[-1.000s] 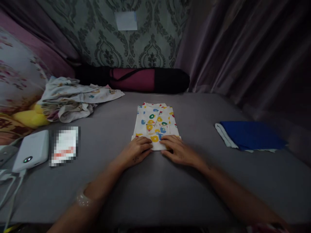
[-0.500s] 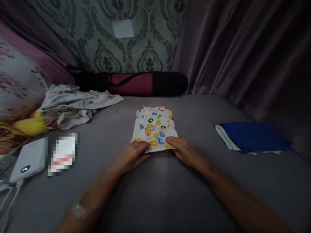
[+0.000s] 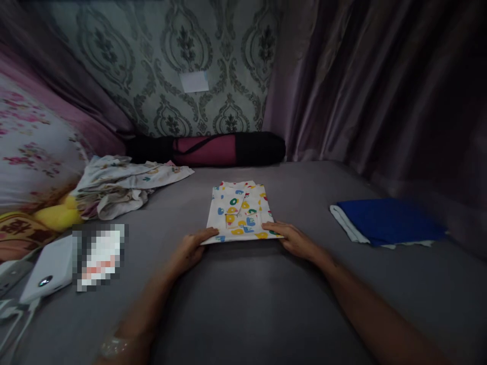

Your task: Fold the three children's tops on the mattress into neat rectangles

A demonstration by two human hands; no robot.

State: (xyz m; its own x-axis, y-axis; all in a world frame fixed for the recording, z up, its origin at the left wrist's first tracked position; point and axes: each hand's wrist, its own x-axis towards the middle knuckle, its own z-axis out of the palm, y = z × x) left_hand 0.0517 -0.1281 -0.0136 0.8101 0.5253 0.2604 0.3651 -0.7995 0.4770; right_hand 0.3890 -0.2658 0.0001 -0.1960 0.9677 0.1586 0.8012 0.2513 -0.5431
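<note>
A folded white shirt [image 3: 239, 215] with a yellow, blue, green and red print lies in front of me, its collar end facing the wall. At its near left corner, my left hand [image 3: 194, 246] has its fingers over the edge, closed on the fabric. My right hand [image 3: 291, 237] grips the near right corner the same way, fingers on top. Both thumbs are mostly hidden. The near edge between the hands runs fairly straight.
On the grey bed sheet [image 3: 243, 304], a folded blue cloth [image 3: 388, 220] lies right. Left are crumpled printed clothes [image 3: 125, 180], a yellow plush [image 3: 57, 215], a white power bank [image 3: 49, 268] with cables and a blurred-out item [image 3: 102, 258]. A black-and-maroon long bag [image 3: 205, 149] lies by the wall.
My left hand has slid outward to the shirt's near left corner, and the near edge looks straighter. My right hand stays by the right corner. The view has tilted up slightly.
</note>
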